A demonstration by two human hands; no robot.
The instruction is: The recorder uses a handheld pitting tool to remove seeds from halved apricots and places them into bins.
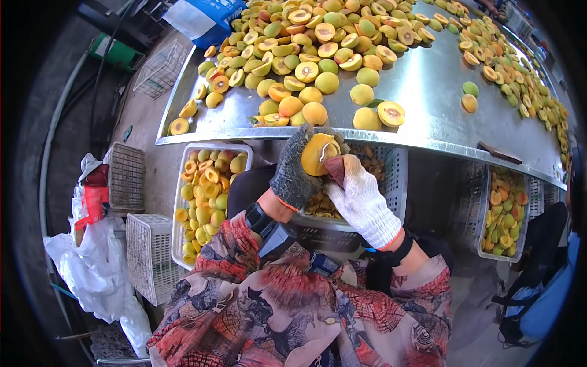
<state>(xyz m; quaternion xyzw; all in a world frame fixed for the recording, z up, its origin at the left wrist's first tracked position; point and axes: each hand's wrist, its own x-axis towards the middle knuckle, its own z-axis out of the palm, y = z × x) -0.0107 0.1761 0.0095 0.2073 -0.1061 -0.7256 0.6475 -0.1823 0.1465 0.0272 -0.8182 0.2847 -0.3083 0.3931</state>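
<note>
My left hand (293, 170), in a dark grey work glove, grips a yellow peach half (312, 158) just off the front edge of the steel table. A white knitted glove covers my right hand (367, 206), which holds a pitting tool by its reddish-brown wrapped handle (336, 169). The tool's bent metal loop (324, 149) lies against the fruit; how deep it sits cannot be seen. Below my hands stands a white perforated crate (398, 188) with peach pits and scraps (321, 205), partly hidden by my hands. Left of my knee, a white crate (178, 236) holds peach halves (208, 190).
Heaped halved peaches (307, 71) cover much of the steel table (426, 87). A blue bag (206, 20) leans at its back left. Stacked crates (153, 257) and white plastic sheeting (87, 266) lie left. Another filled crate (504, 215) stands right, near a person in blue (550, 284).
</note>
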